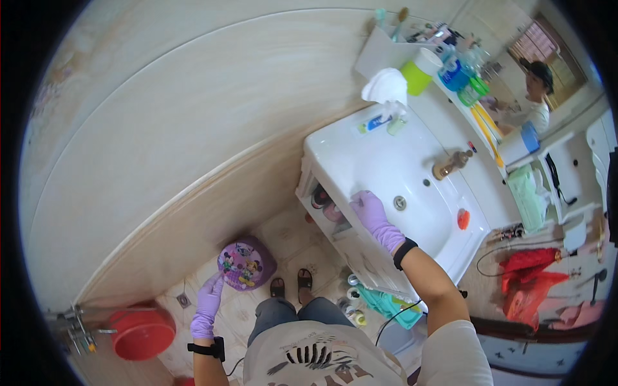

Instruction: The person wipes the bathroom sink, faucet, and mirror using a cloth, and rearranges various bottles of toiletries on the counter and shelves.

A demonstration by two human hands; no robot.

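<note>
Both my hands wear thin purple gloves. My right hand [371, 212] is curled at the front rim of the white washbasin [335, 154], fingers bent inward; whatever they hold, if anything, is hidden. Below that hand, the basin cabinet [357, 254] shows an open compartment with dark and pink bottles [332, 211] inside. My left hand [209, 299] hangs low on the left, its fingers stretched toward the edge of a round purple stool [244, 264] with a cartoon top. Nothing shows in the left hand, and I cannot tell whether its fingertips touch the stool.
A red bucket [145, 331] stands at lower left beside wall taps [80, 331]. Around the basin are a toothpaste tube [374, 123], a white cloth [386, 86], an amber pump bottle [452, 165] and an orange-red piece [463, 219]. A teal cloth [386, 305] and bottles lie near the cabinet's foot.
</note>
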